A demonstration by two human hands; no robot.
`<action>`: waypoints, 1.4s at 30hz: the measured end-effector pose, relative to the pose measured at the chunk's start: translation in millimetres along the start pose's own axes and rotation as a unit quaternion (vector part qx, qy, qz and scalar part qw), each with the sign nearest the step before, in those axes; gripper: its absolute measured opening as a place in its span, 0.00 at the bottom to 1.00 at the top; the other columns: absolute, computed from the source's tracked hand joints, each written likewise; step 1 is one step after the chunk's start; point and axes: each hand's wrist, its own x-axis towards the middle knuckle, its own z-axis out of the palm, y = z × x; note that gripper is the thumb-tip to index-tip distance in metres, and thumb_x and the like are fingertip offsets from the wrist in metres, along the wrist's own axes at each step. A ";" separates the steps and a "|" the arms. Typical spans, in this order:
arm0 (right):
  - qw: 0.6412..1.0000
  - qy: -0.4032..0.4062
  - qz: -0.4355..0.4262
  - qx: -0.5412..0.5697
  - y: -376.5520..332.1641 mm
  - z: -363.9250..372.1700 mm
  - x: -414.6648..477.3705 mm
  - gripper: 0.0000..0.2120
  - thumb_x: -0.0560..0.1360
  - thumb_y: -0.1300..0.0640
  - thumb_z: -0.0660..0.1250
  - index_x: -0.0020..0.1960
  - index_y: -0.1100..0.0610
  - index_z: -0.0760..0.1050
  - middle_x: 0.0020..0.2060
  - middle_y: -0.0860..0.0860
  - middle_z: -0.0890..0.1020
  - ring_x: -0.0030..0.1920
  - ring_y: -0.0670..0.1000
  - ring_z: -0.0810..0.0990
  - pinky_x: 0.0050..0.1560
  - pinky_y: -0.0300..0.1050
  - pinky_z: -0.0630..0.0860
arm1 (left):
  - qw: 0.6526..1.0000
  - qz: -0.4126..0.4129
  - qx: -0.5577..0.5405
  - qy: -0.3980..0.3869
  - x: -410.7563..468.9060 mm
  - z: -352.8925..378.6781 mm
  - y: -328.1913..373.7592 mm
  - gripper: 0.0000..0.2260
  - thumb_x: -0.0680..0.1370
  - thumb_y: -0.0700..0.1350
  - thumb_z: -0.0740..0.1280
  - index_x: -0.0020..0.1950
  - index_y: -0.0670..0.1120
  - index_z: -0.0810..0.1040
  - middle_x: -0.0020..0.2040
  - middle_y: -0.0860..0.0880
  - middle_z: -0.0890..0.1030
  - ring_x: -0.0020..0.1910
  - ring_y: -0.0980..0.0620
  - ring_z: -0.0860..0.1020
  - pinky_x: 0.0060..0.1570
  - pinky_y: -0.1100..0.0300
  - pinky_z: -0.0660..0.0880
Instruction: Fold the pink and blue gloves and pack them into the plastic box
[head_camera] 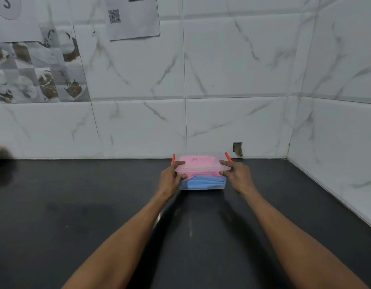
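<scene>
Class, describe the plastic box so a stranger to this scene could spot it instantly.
Find the dark countertop where it meets the marble-tiled wall. The plastic box sits there, between the left hand and right hand. It is clear, with orange clips and pink and blue gloves inside.

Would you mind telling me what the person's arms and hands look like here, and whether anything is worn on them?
Both forearms are bare up to the bottom edge of the picture: no sleeves show. The left hand and right hand wear no gloves, and no watch, bracelet or ring is visible. Nails look short and plain.
</scene>
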 end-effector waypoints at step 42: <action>0.970 -0.126 0.007 -0.207 27.5 35.5 136.4 0.31 0.78 0.67 0.62 0.77 0.51 0.59 0.70 0.61 0.67 0.67 0.61 0.71 0.68 0.49 0.67 | 0.965 -0.083 0.212 -0.129 117.6 14.0 -31.7 0.42 0.78 0.42 0.62 0.78 0.57 0.34 0.62 0.30 0.71 0.49 0.34 0.77 0.54 0.45 0.75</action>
